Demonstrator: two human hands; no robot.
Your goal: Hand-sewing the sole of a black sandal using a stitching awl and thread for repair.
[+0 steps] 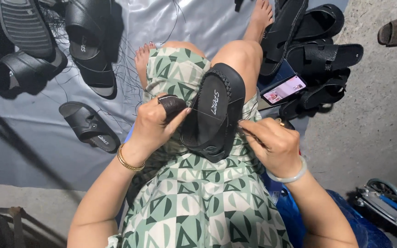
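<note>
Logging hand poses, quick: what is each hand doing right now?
Left hand: closed, thumb in a dark cover, pinching a thin thread beside the black sandal.
Right hand: closed, fingertips pinched at the sandal's edge; what they hold cannot be told.

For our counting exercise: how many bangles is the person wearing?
2: a gold bangle on the left wrist, and a pale green bangle on the right wrist. None seem hidden.
</note>
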